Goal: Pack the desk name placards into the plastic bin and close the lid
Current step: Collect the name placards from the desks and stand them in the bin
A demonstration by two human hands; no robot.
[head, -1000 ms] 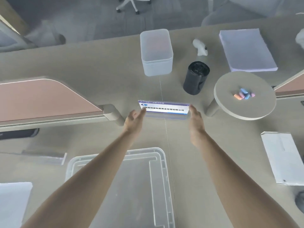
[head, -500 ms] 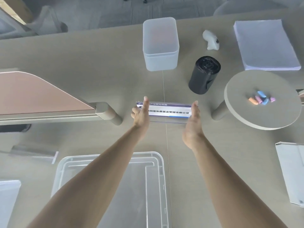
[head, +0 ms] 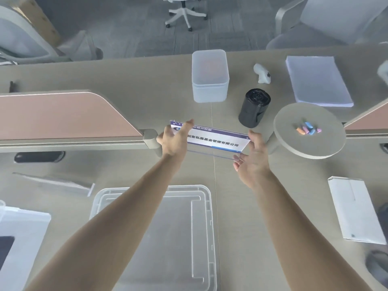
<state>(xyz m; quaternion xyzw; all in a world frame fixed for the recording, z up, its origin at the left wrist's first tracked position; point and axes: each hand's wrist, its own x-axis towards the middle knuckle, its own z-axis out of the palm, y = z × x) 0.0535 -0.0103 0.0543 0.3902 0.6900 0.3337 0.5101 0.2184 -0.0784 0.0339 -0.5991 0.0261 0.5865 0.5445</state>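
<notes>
A clear acrylic desk name placard [head: 216, 140] with a white and purple label is held between my two hands above the desk, tilted toward me. My left hand [head: 174, 138] grips its left end, and my right hand [head: 253, 159] grips its right end from below. The frosted plastic bin [head: 210, 77] stands upright at the far middle of the desk, open on top. A clear flat lid [head: 180, 232] lies on the desk close to me, partly under my left forearm. Another clear placard [head: 56, 183] lies flat at the left.
A black roll [head: 254, 109] stands right of the placard. A round stand [head: 310, 131] holds small coloured pieces. A paper stack [head: 317, 80] and a white object [head: 262, 73] sit at the far right. A white box [head: 357, 208] lies near right. A pink divider [head: 63, 116] runs along the left.
Both hands closed on the ends of the placard and lifted it off the desk, tilting its label toward me. The camera view also shifted.
</notes>
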